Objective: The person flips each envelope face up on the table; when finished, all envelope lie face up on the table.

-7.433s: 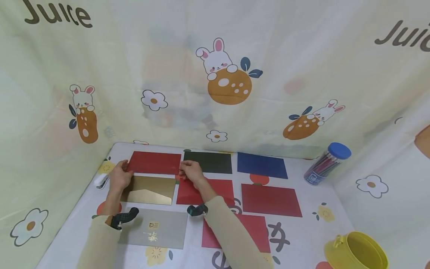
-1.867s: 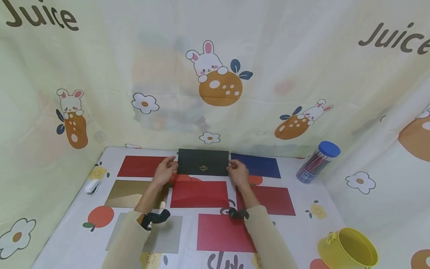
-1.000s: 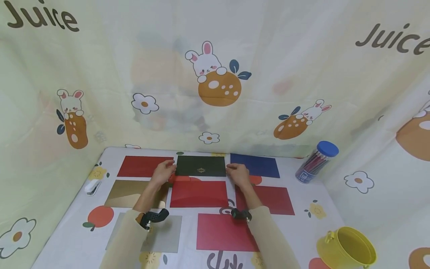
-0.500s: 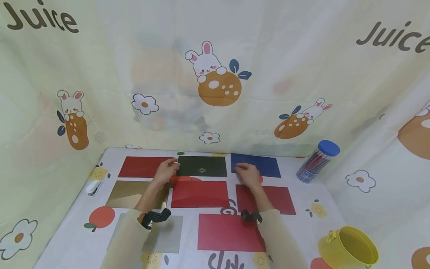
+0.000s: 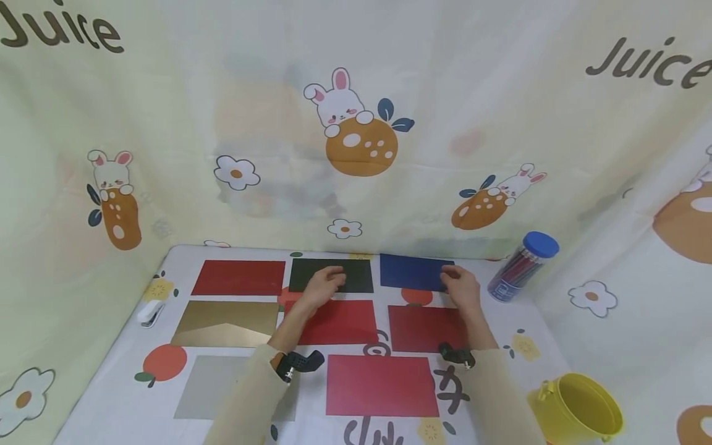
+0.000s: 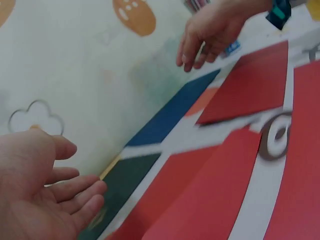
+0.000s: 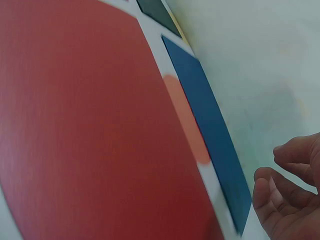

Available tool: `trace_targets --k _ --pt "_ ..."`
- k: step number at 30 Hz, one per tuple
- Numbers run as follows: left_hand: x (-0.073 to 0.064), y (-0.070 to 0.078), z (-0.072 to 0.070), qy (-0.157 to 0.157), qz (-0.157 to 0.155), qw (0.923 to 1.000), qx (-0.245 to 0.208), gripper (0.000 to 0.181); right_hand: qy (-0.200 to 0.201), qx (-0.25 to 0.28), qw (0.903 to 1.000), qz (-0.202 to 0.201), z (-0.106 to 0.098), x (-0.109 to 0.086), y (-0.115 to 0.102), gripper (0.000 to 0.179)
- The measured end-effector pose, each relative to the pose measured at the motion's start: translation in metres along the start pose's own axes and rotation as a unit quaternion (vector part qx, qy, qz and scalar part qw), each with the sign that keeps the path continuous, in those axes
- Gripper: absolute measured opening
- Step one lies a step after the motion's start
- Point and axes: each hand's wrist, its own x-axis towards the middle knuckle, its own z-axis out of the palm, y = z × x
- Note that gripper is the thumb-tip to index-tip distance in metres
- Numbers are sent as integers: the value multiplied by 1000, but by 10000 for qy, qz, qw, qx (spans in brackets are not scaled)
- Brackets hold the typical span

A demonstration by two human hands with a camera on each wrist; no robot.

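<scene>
My right hand [image 5: 463, 289] hovers by the right end of the blue envelope [image 5: 411, 272] in the back row, fingers loosely bent. A gap shows between thumb and fingers in the right wrist view; it holds nothing. Over the dark green envelope [image 5: 358, 276], left of the blue one, hangs my left hand [image 5: 324, 287]. Its fingers are relaxed and hold nothing in the left wrist view. The blue envelope lies flat with no emblem visible; the left hand covers part of the green one.
Around lie a dark red [image 5: 239, 277], a gold [image 5: 222, 314], a bright red [image 5: 350, 318], another dark red [image 5: 419, 327], a pinkish-red [image 5: 381, 386] and a silver-grey envelope [image 5: 208, 386]. A stapler [image 5: 151, 313], blue-lidded pencil jar [image 5: 520, 269] and yellow bucket [image 5: 578, 408] stand at the sides.
Earlier both hands gripped the upper-left red envelope, then held up the green one, its gold emblem showing. The green one was laid down flat and released; both hands moved right, towards the blue one.
</scene>
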Motion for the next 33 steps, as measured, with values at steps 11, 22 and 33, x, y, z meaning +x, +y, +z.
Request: trace_targets --k 11,22,33 --pt "19 11 63 -732 57 9972 -158 53 219 142 9986 460 -18 -4 29 40" --pt "25 7 96 -397 97 9990 171 57 247 -453 9982 289 -19 -3 32 43" --pt "25 11 99 -330 5 9990 -300 53 290 -522 9972 446 -20 -2 34 43"
